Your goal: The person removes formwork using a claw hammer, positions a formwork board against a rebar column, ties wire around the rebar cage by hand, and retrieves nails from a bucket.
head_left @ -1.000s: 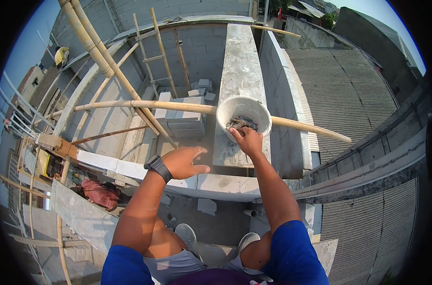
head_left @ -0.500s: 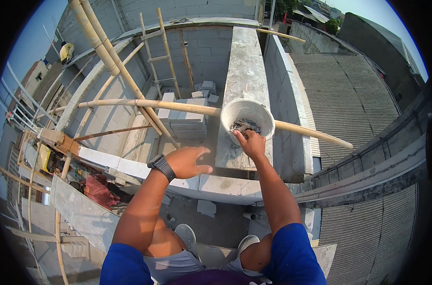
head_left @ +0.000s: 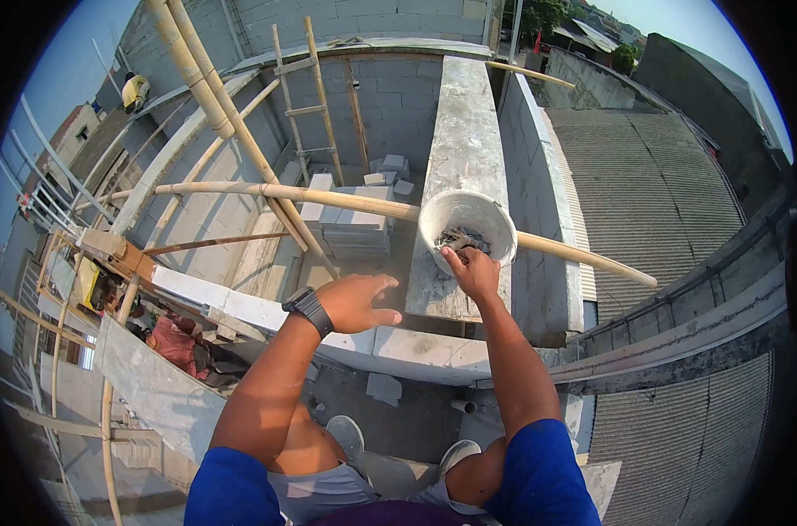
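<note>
A pale, stained bucket [head_left: 502, 219] stands on a long, whitish plank [head_left: 465, 131] in front of me. Thin grey pieces [head_left: 461, 238], perhaps nails, lie jumbled inside it. My right hand [head_left: 479, 273] reaches over the near rim, its thumb and fingers curled down among these pieces; whatever it grips is too small to make out. To the left, my left hand [head_left: 360, 302] hovers above the pale block wall [head_left: 425, 349], fingers apart and holding nothing. A black watch [head_left: 307, 310] is on that wrist.
A bamboo pole [head_left: 328, 200] crosses at the bucket. Upright bamboo poles [head_left: 207, 88] and a ladder [head_left: 304, 110] stand left. Stacked blocks [head_left: 354, 230] lie below. A person in a reddish shirt [head_left: 181, 344] is lower left. Corrugated roofing [head_left: 644, 175] drops away right.
The view has shifted slightly, so the surroundings appear a little lower and further right. My right hand remains in the bucket with its fingers among the pieces. My left hand stays spread.
</note>
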A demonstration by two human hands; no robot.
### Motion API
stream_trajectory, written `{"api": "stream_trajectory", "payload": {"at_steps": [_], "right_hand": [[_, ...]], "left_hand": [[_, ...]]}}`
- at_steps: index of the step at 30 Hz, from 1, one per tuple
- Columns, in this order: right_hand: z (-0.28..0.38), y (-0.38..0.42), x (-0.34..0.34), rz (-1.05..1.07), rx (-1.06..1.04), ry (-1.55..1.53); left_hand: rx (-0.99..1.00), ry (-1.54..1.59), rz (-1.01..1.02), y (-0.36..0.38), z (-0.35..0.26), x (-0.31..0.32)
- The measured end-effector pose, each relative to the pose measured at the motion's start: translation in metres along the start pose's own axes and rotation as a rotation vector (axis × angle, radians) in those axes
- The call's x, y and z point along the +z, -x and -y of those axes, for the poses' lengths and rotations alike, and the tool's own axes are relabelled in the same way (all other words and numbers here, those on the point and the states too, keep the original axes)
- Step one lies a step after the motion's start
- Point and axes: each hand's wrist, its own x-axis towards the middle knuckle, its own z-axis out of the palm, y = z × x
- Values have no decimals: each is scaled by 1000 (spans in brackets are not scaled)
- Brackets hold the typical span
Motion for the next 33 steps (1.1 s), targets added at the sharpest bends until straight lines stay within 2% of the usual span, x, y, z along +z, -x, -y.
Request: {"api": "stream_trajectory", "payload": {"at_steps": [16, 21, 33], "right_hand": [[-2, 0, 3, -50, -37, -60], [3, 2, -4, 15, 5, -65], [4, 1, -2, 3, 17, -85]], "left_hand": [[-45, -21, 35, 0, -6, -1], [-23, -42, 26, 0, -4, 1], [-45, -47, 20, 1, -1, 0]]}}
